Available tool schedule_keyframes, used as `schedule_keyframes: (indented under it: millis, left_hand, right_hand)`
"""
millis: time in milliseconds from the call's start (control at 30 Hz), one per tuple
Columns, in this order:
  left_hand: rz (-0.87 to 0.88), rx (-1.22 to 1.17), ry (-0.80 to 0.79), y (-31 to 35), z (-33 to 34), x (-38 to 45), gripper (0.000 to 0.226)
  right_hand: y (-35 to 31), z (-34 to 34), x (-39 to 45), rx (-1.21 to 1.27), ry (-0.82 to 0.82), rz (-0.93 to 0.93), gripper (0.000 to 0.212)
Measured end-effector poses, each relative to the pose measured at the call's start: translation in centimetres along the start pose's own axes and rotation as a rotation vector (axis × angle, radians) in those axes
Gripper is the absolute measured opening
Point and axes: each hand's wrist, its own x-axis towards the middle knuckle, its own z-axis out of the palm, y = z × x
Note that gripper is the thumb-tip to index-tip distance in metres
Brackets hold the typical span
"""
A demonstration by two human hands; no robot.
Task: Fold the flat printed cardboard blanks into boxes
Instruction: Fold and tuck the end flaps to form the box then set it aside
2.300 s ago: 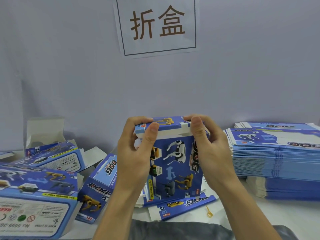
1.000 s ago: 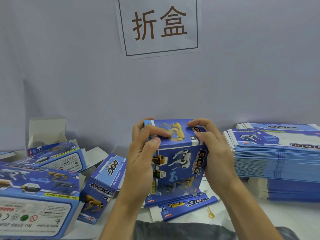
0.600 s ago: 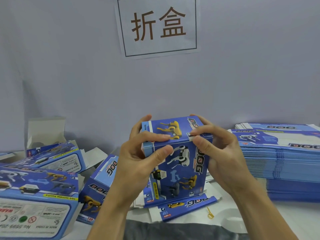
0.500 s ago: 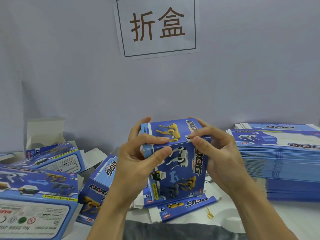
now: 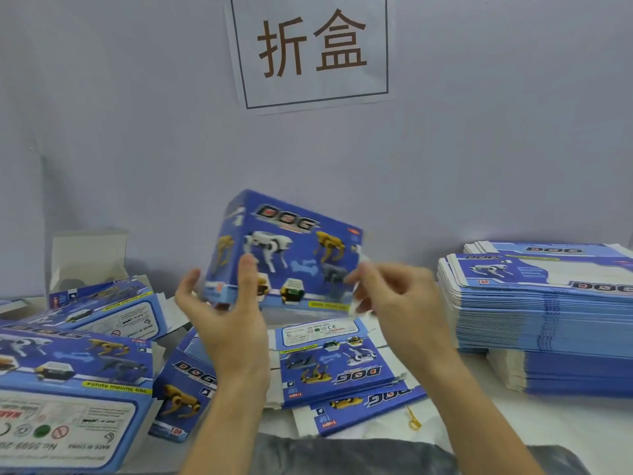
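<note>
**Folded box between loosened hands**

The blue printed cardboard box (image 5: 287, 255) with robot dogs tilts above the white table (image 5: 565, 426). The left hand (image 5: 222, 317) is spread open, thumb across its lower front. The right hand (image 5: 394, 296), blurred, pinches near its right edge; actual contact cannot be told. Flat blue cardboard blanks (image 5: 548, 303) stack at right

Packing or assembly workstation, staged for one task. White table (image 5: 565, 430) set against a plain grey backdrop (image 5: 137, 132). Printed paper sign (image 5: 311, 49) reading 折盒 fixed overhead. Tall stack of flat blanks (image 5: 548, 320) on right; folded boxes (image 5: 68, 389) heaped on left.
</note>
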Motion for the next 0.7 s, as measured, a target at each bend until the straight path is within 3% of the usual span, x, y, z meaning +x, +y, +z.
schedule_keyframes:
  millis: [67, 100, 200, 233, 300, 400, 467, 533, 700]
  left_hand:
    - [-0.124, -0.038, 0.123, -0.6, -0.2, 0.3, 0.074]
    - [-0.200, -0.050, 0.148, -0.9, -0.2, 0.3, 0.071]
    - [-0.455, -0.096, -0.008, -1.4, -0.2, -0.3, 0.060]
    - [-0.544, -0.104, -0.126, -1.6, -0.1, -0.7, 0.052]
    - [-0.694, -0.111, -0.331, -1.8, -0.2, -1.4, 0.046]
    - [-0.736, 0.066, -0.410, -2.2, -0.7, -1.5, 0.076]
    - [-0.618, 0.205, -0.361, -2.4, -1.2, -0.7, 0.087]
    - [-0.476, 0.215, -0.333, -2.1, -2.0, 0.5, 0.080]
    - [-0.397, 0.203, -0.559, -0.9, -2.3, 1.2, 0.061]
  right_hand:
    - [0.0, 0.4, -0.3, -0.046, -0.363, 0.365, 0.056]
    - [0.2, 0.7, -0.5, -0.063, -0.458, 0.517, 0.070]
    - [1.0, 2.2, -1.1, 0.142, -0.424, 0.737, 0.108]
    - [1.0, 2.6, -1.2, 0.314, -0.348, 0.740, 0.108]
    - [1.3, 3.0, -1.0, 0.612, -0.127, 0.642, 0.086]
    - [2.1, 2.0, -0.3, 0.689, 0.109, 0.499, 0.057]
    - [2.6, 1.0, -0.1, 0.556, 0.036, 0.480, 0.051]
    - [3.3, 0.1, 0.0, 0.378, -0.132, 0.459, 0.049]
    - [4.6, -1.9, -0.3, 0.112, -0.603, 0.425, 0.060]
